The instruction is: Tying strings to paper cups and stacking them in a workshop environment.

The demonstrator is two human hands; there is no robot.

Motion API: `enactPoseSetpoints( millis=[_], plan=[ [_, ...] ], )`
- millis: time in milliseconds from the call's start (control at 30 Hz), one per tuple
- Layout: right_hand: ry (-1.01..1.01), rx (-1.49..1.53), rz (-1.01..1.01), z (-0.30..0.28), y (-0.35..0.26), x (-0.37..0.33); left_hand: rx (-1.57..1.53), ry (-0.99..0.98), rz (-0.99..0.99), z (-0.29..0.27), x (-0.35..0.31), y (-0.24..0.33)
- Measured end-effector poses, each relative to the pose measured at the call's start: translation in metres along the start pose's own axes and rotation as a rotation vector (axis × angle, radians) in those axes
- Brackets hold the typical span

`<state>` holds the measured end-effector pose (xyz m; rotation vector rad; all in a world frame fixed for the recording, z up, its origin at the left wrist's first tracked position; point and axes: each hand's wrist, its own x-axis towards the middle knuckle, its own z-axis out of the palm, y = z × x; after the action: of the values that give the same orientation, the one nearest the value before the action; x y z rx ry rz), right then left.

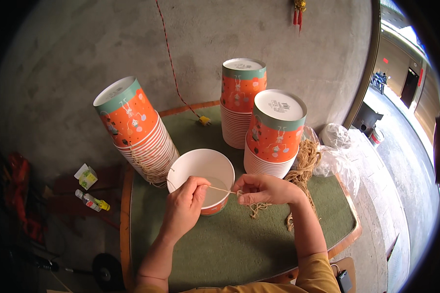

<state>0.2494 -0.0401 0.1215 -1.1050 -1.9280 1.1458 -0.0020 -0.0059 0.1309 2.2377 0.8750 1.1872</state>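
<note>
A white-lined paper bucket stands mouth up at the middle of the green table. Over its near rim, a thin beige cord stretches between my two hands. My left hand pinches one part of it with thumb and forefinger. The other part is in the closed fingers of my right hand, with loose cord trailing below. Another piece of cord shows at the bucket's left rim. Beyond my right wrist, a thick bundle of twine hangs along a stack of upside-down orange buckets.
Two more stacks of upturned buckets stand at the left and back; the left one leans and has cords over its side. A yellow plug lies near the wall. Clear plastic bags sit at the right edge. Bottles are at far left.
</note>
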Motion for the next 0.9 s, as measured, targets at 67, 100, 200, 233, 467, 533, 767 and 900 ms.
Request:
enactPoseSetpoints(
  millis=[67, 100, 200, 233, 467, 533, 767, 900],
  plan=[
    [-0.024, -0.143, 0.088, -0.009, -0.003, -0.005, -0.004, 0.012, -0.033, -0.005, 0.001, 0.003],
    [-0.049, -0.284, 0.174, -0.012, -0.008, -0.006, -0.005, 0.026, -0.068, -0.008, 0.001, 0.004],
    [0.001, -0.334, 0.328, -0.019, -0.019, -0.010, 0.009, 0.131, -0.024, -0.013, 0.001, -0.001],
    [0.003, -0.334, 0.330, -0.021, -0.018, -0.012, -0.013, 0.147, -0.036, -0.015, 0.001, -0.003],
    [0.282, -0.662, 0.562, -0.039, -0.005, -0.031, -0.069, 0.250, -0.070, -0.025, 0.000, -0.007],
    [0.355, -0.735, 0.621, -0.051, 0.016, -0.041, -0.081, 0.258, -0.045, -0.022, 0.001, -0.009],
    [0.538, -1.050, 0.745, -0.052, 0.022, -0.050, -0.174, 0.221, -0.045, -0.017, -0.001, -0.003],
    [0.440, -0.876, 0.376, -0.025, -0.024, -0.039, -0.122, 0.161, -0.002, -0.016, -0.005, 0.002]
  ],
)
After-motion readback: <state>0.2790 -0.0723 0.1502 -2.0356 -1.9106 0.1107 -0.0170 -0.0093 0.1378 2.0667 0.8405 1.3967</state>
